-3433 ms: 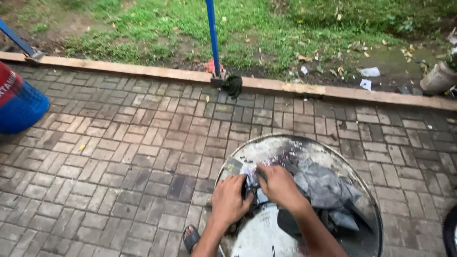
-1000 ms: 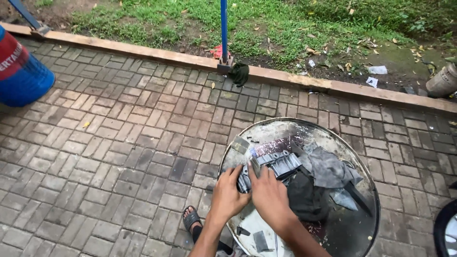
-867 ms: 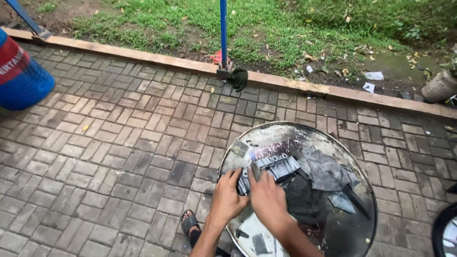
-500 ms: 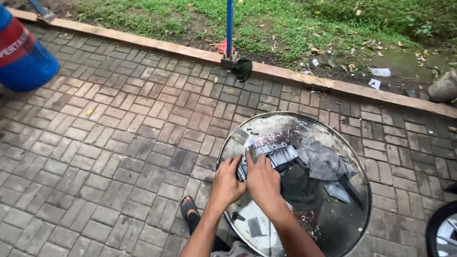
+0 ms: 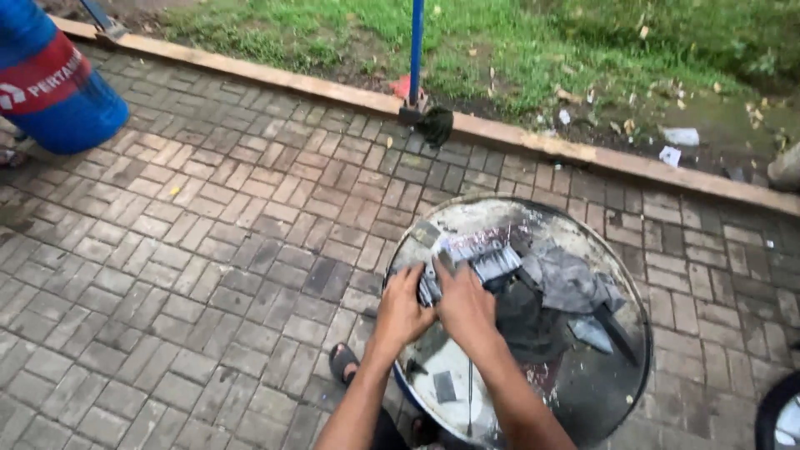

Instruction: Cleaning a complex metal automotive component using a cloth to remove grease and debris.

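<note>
Hands at work on a drum top outdoors

We look down on our two bare hands. Our left hand (image 5: 402, 307) and right hand (image 5: 463, 304) together grip a small ribbed grey metal part (image 5: 487, 262) above a round metal drum top (image 5: 600, 392). A dark rag (image 5: 567, 279) lies beside it. Brick paving (image 5: 200, 275) surrounds us; a blue cylinder (image 5: 54, 79) stands far left.

Brick paving (image 5: 208, 275), grey-brown, interlocking.
Kerb (image 5: 533, 143): runs along the paving's far edge.
Blue drum (image 5: 50, 79), red band: on the paving, near the kerb's left end.
Blue pole (image 5: 416, 46): upright at the kerb's middle; dark rag (image 5: 435, 127) at its foot.
Grass (image 5: 533, 42): beyond the kerb, scattered with litter (image 5: 682, 135).
Sandal (image 5: 342, 363): on the paving, well short of the kerb.
</note>
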